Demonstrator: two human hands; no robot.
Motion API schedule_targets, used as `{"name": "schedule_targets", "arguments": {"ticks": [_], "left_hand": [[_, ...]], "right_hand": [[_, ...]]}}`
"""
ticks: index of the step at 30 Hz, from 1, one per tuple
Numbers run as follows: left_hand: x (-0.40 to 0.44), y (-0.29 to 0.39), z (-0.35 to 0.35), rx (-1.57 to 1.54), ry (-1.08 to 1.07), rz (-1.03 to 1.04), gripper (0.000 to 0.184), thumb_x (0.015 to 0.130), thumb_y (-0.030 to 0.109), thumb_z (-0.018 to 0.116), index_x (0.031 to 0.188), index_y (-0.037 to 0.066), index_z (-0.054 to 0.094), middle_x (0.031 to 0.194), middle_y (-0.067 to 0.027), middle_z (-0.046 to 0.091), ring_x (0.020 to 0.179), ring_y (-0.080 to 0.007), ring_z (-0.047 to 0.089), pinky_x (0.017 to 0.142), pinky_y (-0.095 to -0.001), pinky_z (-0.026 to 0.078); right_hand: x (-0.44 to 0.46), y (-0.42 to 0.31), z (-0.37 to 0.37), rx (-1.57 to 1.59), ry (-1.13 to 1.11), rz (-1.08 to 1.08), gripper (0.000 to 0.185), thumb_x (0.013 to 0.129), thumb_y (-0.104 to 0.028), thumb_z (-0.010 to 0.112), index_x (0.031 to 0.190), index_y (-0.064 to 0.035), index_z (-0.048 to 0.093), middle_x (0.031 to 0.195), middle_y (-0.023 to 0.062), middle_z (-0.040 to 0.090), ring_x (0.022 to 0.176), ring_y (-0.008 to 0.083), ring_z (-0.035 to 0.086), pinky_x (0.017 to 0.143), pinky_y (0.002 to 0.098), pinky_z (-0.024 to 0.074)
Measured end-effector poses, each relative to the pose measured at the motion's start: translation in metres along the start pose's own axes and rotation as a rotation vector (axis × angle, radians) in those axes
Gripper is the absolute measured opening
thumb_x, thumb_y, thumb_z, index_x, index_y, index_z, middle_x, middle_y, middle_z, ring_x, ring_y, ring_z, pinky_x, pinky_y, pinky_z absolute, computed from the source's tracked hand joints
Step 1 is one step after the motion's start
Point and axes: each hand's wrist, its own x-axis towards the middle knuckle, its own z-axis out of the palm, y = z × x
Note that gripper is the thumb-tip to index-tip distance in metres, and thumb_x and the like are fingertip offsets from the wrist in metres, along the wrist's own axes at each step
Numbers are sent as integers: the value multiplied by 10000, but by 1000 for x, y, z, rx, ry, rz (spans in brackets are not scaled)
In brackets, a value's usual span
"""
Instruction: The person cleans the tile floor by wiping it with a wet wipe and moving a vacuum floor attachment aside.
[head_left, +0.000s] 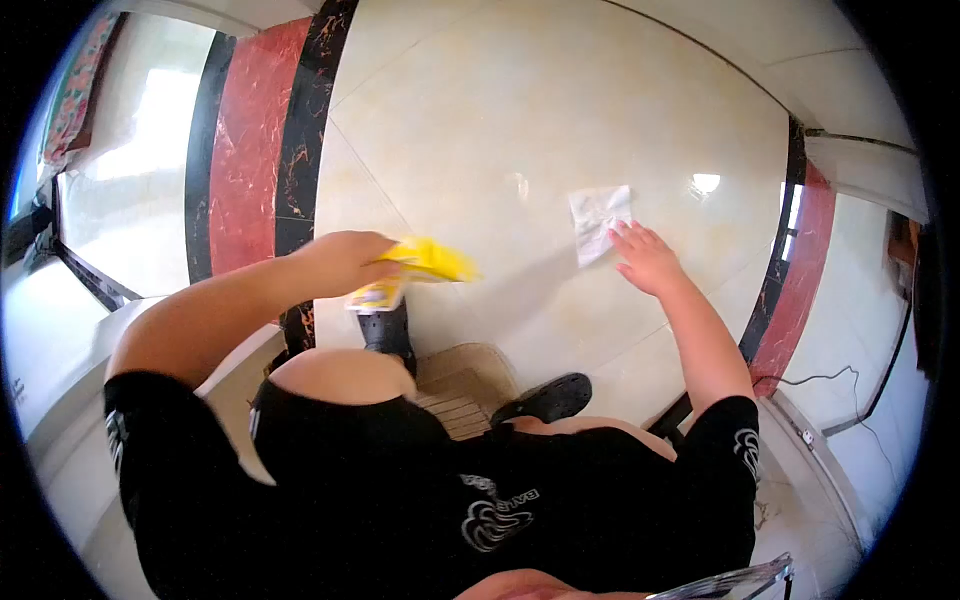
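The white wipe (594, 218) could bunch or skid on the glossy floor (480, 110) if pushed from one edge; the yellow packet (432, 260), held by its left end in the left hand (345, 262), might slip. The wipe lies right of centre, thin and creased; the right hand (648, 260) is spread at its right edge, contact unclear. The packet is blurred.

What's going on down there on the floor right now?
A person in a black shirt is leaning over a pale tiled floor. Their left hand has a grip on a yellow packet, blurred in the picture. Their right hand is open, fingers spread at the edge of a crumpled white sheet lying on the tiles; whether it is touching the sheet is hard to tell.
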Motion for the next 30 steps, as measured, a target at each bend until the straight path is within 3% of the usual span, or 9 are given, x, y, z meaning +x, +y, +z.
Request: {"name": "schedule_targets", "arguments": {"ticks": [6,10,12,15,19,22,24,26,30], "left_hand": [[67,-12,47,-218,-251,326,363,901,354,520,1128,78,587,1022,-177,618,958,-332,581,840,-395,447],[76,-38,62,-410,-203,119,383,905,348,544,1145,50,574,1041,-141,642,940,-250,611,823,-349,464],[76,-63,69,-952,-87,-109,372,913,313,539,1169,43,565,1082,-112,637,976,-209,603,847,-341,468],[77,-149,91,-1903,191,7,326,940,259,486,1202,77,552,1083,-58,626,981,-178,608,868,-318,476],[86,-244,64,-1773,724,67,322,903,282,502,1165,101,555,1095,-43,608,962,-191,616,837,-329,496],[75,-237,16,-1692,886,-269,322,900,234,527,1204,127,525,1059,-32,616,939,-181,615,777,-366,514],[78,-242,7,-1652,910,-298,335,904,237,522,1223,134,511,1063,-27,615,939,-179,615,778,-363,515],[85,-252,5,-1605,949,-310,280,931,285,457,1155,148,552,1043,-21,627,901,-186,630,724,-358,528],[88,-271,7,-1631,879,-308,364,913,236,514,1261,133,486,1064,-19,615,939,-161,611,780,-346,510]], "right_hand": [[-5,-23,-1,180,-27,324,595,912,-343,487,1437,-184,256,1499,66,229,1382,252,201,1126,382,197],[37,-44,31,259,140,362,594,909,-363,489,1429,-171,277,1493,109,230,1384,309,179,1120,391,202],[75,-63,45,314,391,436,604,891,-364,506,1419,-156,299,1472,161,251,1370,372,177,1113,426,200],[126,-129,16,219,573,222,602,858,-341,539,1392,-144,344,1441,189,288,1352,388,207,1109,456,198],[149,-234,-35,323,332,-93,591,853,-326,553,1390,-175,358,1475,132,253,1371,315,208,1112,443,192],[163,-254,-22,326,361,-214,614,847,-352,561,1403,-209,343,1500,76,223,1384,276,194,1119,445,173],[170,-250,-26,314,377,-250,615,850,-359,560,1407,-222,339,1509,65,205,1387,267,188,1123,439,166],[180,-231,-47,250,451,68,603,869,-375,536,1414,-218,331,1504,68,217,1385,276,191,1124,424,177],[187,-203,-70,349,522,30,544,901,-338,506,1398,-178,355,1490,67,246,1373,279,210,1115,406,220]]}}
